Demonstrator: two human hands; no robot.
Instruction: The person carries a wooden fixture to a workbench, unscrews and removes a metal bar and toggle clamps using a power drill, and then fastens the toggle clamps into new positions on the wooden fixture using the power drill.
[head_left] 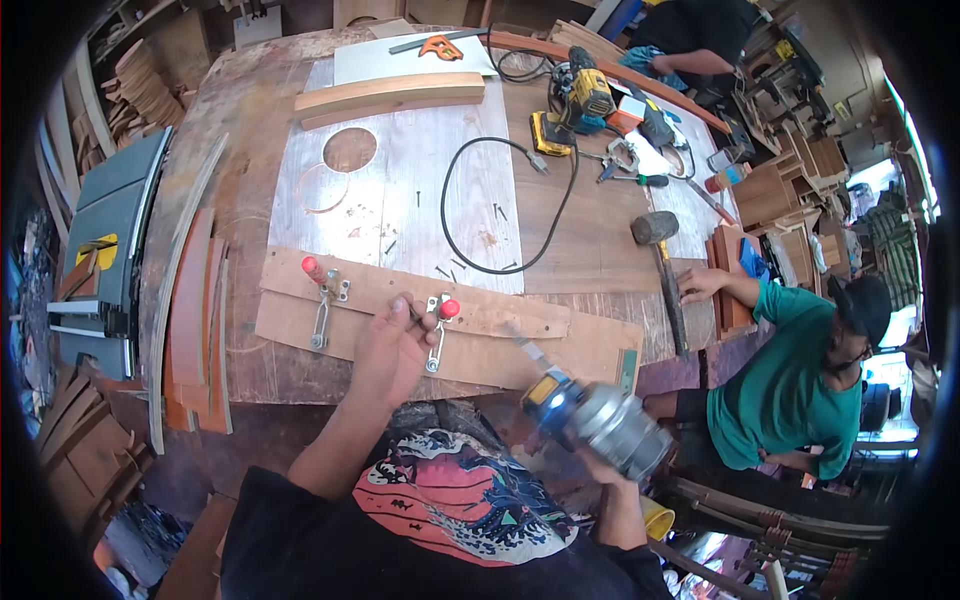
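Observation:
My left hand point(392, 345) is over the plywood jig point(390, 285), fingers pinched just left of a red-tipped toggle clamp point(440, 330). A small dark piece, perhaps a screw, shows at its fingertips. A second toggle clamp point(322, 300) is fixed farther left on the jig. My right hand point(605, 470) is wrapped round a blue and silver power drill point(600, 420), largely hidden behind its body. The drill is tilted, its bit pointing up and left over the right part of the jig. Several loose screws point(450, 270) lie just beyond the jig.
A black cable point(447, 225) loops across the bench point(240, 180). Beyond are a yellow drill point(585, 95), a curved wood piece point(390, 92) and a mallet point(656, 230). A person in green point(790, 385) leans at the right edge; another person point(700, 50) stands at the far side.

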